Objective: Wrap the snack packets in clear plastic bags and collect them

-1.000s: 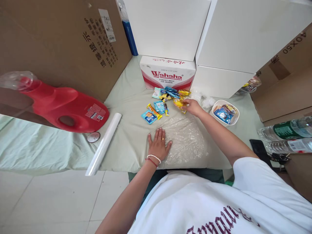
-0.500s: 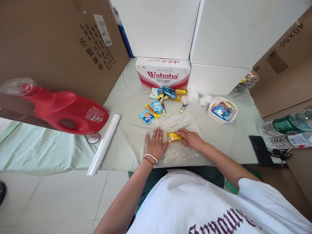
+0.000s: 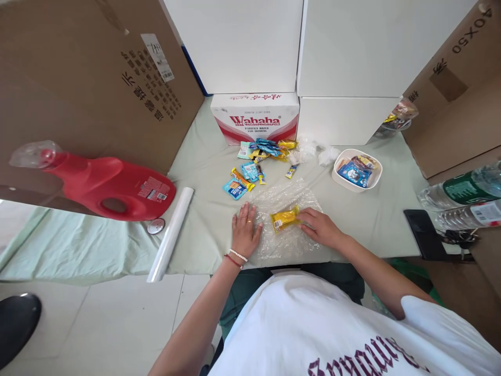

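A yellow snack packet (image 3: 284,219) lies on a crinkled sheet of clear plastic film (image 3: 284,248) spread over the cloth. My right hand (image 3: 321,227) is open, its fingertips at the packet's right end; whether they press on it I cannot tell. Flat beside the film's left edge rests my left hand (image 3: 245,231), fingers stretched out and holding nothing. Beyond my hands are a blue snack packet (image 3: 235,189), an orange-and-yellow bar (image 3: 242,179) and a pile of wrapped snacks (image 3: 268,149).
A white bowl (image 3: 357,187) of packets stands to the right, near crumpled plastic (image 3: 327,156). On the left lie a film roll (image 3: 171,235) and a red detergent bottle (image 3: 113,183). A Wahaha carton (image 3: 256,122) stands behind; water bottles (image 3: 469,188) and a phone (image 3: 425,235) are far right.
My right hand has drawn back a little to the right, uncovering more of the yellow packet. My left hand has shifted slightly left, away from the packet. The camera view has shifted slightly.
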`<state>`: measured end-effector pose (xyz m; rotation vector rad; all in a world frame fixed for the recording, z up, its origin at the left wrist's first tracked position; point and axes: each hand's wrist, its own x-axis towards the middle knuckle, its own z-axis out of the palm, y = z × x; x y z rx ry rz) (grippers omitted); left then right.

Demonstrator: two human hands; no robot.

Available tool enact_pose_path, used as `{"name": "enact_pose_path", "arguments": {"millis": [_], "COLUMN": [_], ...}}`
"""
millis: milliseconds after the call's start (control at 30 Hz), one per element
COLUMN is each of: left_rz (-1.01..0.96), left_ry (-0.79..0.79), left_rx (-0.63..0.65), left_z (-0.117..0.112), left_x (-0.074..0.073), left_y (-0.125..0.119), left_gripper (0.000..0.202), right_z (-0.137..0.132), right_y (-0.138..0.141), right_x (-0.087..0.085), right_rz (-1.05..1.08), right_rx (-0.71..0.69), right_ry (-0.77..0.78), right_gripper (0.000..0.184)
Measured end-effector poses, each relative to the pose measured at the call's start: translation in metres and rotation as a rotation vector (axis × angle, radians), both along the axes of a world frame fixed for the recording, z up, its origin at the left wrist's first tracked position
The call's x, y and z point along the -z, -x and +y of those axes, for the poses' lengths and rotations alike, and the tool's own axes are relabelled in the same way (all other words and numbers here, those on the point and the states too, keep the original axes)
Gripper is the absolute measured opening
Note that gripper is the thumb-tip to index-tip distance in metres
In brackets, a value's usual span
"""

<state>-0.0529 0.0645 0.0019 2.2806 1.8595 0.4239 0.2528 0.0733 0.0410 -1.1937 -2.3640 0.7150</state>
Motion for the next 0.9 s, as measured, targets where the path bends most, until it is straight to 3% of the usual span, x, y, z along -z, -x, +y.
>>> {"name": "enact_pose_path", "arguments": {"millis": [67,167,267,333,433,533,667,833,900], "left_rz": [0.004,0.044,0.038,0.025,0.02,-0.002,-0.141,-0.322,-0.322], "left_ry": [-0.055,-0.032,0.03,0.031,0.039,0.076,0.05,0.005,-0.056], "left_rx": [0.081,0.246,0.227,0.224,0.367,0.461,0.314,-0.092,-0.242], "left_z": [-0.004,-0.009,-0.013,-0.018,-0.03,-0.04,-0.034,-0.001,0.012], "left_x": [-0.002,-0.002,-0.001,-0.004,-0.015,-0.02,-0.01,0.005,0.006], "left_y": [0.01,0.024,0.036,0.04,0.039,0.03,0.017,0.006,0.002], "left_gripper": [0.056,0.056,0.058,0.064,0.08,0.071,0.026,0.029,0.024], "right_z": [-0.016,-0.039,-0.051,-0.05,-0.039,-0.017,0.019,0.07,0.088], "right_y": [-0.012,-0.027,-0.032,-0.031,-0.026,-0.02,-0.014,-0.014,-0.01], "right_x": [0.002,0.01,0.019,0.02,0.011,-0.005,-0.023,-0.031,-0.034], "right_rz": [0.019,0.001,-0.002,0.015,0.048,0.057,-0.031,-0.284,-0.444], "right_rx": [-0.058,-0.102,-0.071,-0.049,-0.067,-0.111,-0.092,0.128,0.218], "right_ry": [-0.016,-0.024,-0.046,-0.06,-0.048,-0.001,0.07,0.193,0.161], "right_gripper": [0.03,0.036,0.028,0.022,0.023,0.025,0.032,0.034,0.032]}}
